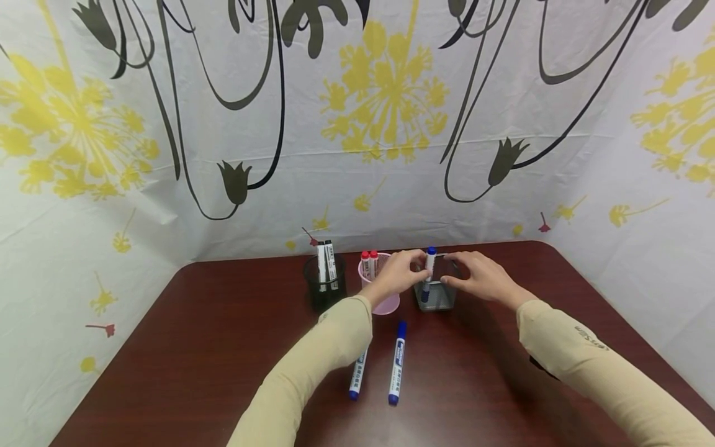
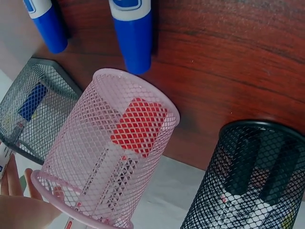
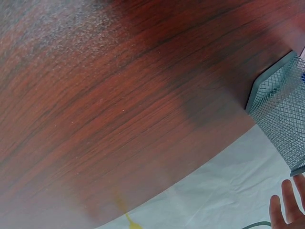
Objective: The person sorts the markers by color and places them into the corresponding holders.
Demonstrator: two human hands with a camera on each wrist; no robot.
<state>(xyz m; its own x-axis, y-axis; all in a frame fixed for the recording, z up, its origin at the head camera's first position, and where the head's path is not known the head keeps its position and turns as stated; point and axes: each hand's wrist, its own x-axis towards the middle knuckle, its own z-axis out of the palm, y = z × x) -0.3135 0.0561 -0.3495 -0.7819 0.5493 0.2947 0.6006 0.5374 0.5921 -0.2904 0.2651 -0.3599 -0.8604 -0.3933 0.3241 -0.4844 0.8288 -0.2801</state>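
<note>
My left hand (image 1: 398,271) pinches a blue-capped whiteboard marker (image 1: 430,264) between thumb and fingers. The marker stands nearly upright in a grey mesh pen holder (image 1: 438,299), its lower blue end (image 2: 32,101) visible through the mesh in the left wrist view. On the holder's other side, my right hand (image 1: 485,276) is spread with fairly straight fingers (image 3: 289,200) by the rim. Two more blue markers lie on the table: one (image 1: 397,366) in plain sight, the other (image 1: 359,375) partly under my left sleeve.
Left of the grey holder stands a pink mesh cup (image 1: 386,305) with two red-capped markers (image 1: 369,264). Further left is a black mesh cup (image 1: 325,301) with black-capped markers (image 1: 326,264). A patterned cloth (image 1: 268,217) hangs behind the dark wooden table (image 1: 223,347).
</note>
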